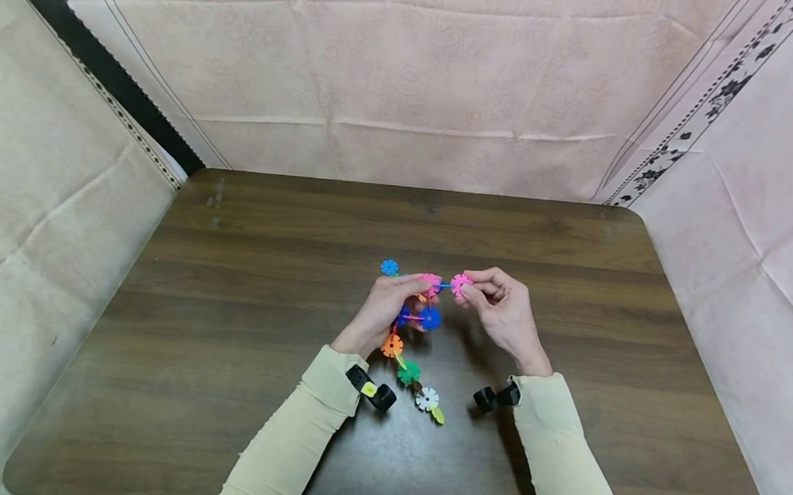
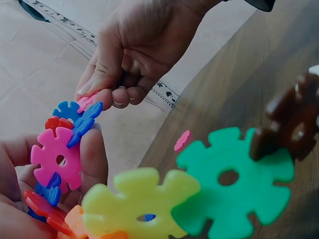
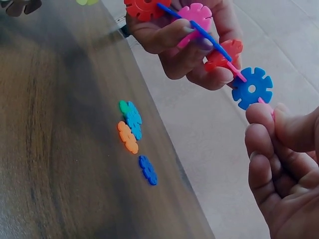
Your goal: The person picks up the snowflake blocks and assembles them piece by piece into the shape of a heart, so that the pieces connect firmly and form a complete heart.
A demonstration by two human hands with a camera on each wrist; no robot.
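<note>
A chain of slotted plastic flower discs runs through my left hand, whose fingers grip it around a pink disc and its blue and red neighbours. From that hand the chain hangs toward me, through orange, yellow-green, green and brown discs to a white one. At the chain's other end, my right hand pinches a pink disc between thumb and forefinger. This pink disc meets the edge of a blue disc; fingertips partly cover the joint.
Loose discs lie on the wooden table past the hands: light blue, green, orange and dark blue ones. A small pink disc also lies there. Cloth walls rise behind and beside the table.
</note>
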